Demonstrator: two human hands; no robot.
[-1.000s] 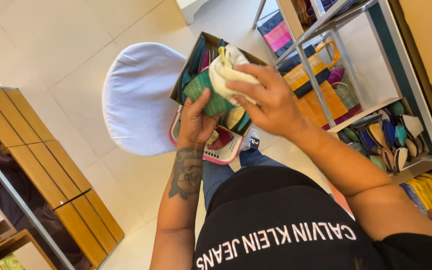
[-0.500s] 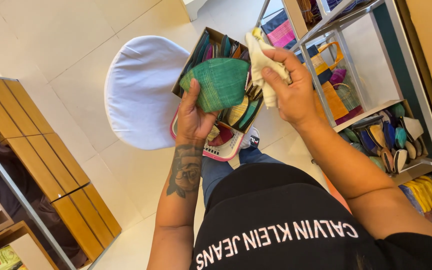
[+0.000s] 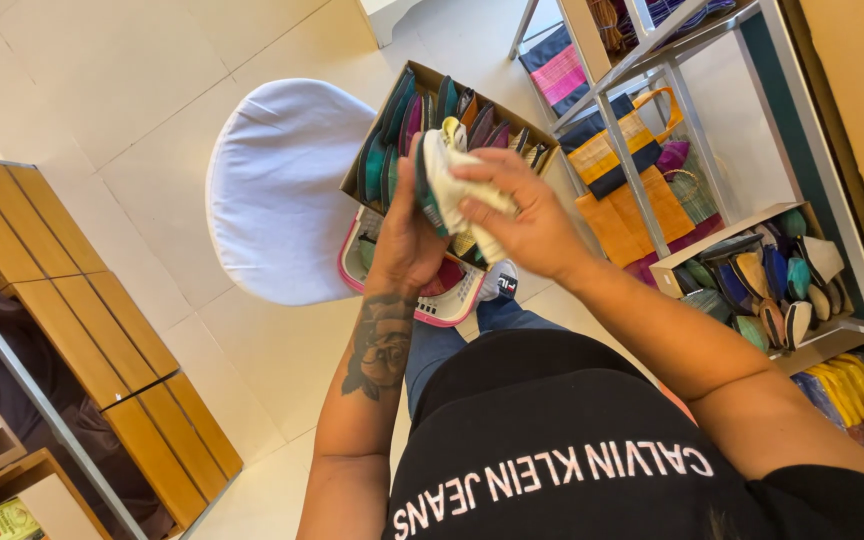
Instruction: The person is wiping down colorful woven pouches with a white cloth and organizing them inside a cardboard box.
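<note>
Your left hand [image 3: 407, 240] grips a green woven pouch [image 3: 428, 190]; your right hand [image 3: 522, 215] presses a white cloth [image 3: 457, 185] on it, over the cardboard box [image 3: 372, 140].

I take this for a small craft shop: metal shelving [image 3: 652, 70] carries woven bags [image 3: 617, 165] and a box of coloured pouches [image 3: 767, 285], stocked in rows, above a pale tiled floor [image 3: 82, 90].

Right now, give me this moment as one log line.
left hand: holds green pouch | right hand: presses white cloth on it | below: box of pouches, basket
</note>
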